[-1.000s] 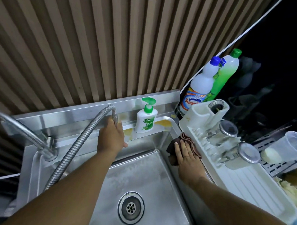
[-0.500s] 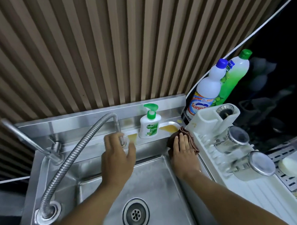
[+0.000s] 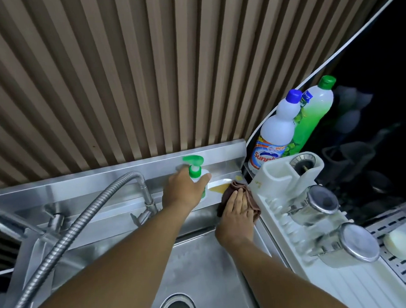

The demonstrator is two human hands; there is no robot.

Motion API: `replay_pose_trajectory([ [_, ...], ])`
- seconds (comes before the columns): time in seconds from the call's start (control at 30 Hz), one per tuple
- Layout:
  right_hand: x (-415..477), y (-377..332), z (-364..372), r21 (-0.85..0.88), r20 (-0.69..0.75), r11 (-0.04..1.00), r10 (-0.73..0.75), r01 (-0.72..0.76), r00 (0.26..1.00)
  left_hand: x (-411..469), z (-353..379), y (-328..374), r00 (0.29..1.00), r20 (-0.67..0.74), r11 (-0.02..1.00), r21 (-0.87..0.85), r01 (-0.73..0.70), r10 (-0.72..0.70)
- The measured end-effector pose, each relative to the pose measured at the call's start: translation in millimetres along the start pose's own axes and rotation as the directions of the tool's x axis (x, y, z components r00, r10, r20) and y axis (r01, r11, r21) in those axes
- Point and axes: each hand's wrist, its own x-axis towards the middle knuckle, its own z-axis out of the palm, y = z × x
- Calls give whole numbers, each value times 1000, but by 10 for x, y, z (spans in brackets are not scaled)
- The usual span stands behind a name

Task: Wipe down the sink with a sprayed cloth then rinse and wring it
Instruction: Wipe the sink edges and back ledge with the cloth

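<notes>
Pressing my right hand (image 3: 237, 214), fingers straight and together, on the brown cloth (image 3: 253, 205) at the back right corner of the stainless steel sink (image 3: 202, 272), beside the white dish rack (image 3: 277, 175); my left hand (image 3: 184, 193) grips the green-pump white soap bottle (image 3: 195, 171)

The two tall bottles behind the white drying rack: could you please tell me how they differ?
The white bottle has a blue cap and a colourful label; the green bottle has a green cap. The white bottle stands in front, partly hiding the green bottle. Both stand upright, capped, behind the drying rack.
</notes>
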Motion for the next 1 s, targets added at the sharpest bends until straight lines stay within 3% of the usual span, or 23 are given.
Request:
replay_pose_trajectory([
  [0.3,368,-117,-29,48,12,998,38,-38,999,-410,-514,-124,992,-108,997,-42,-70,65],
  [0.67,636,-147,-187,-1,-15,1000,29,-29,999,-946,-951,-698,997,-64,990,-139,34,-43],
  [0.87,515,-171,-160,4,-9,998,-58,58,998,-953,-1015,-744,998,-55,987,-159,32,-41],
  [1.0,563,-116,-320,-2,-48,999,-35,35,998,-985,-1011,-743,999,-35,988,-151,33,-38],
])
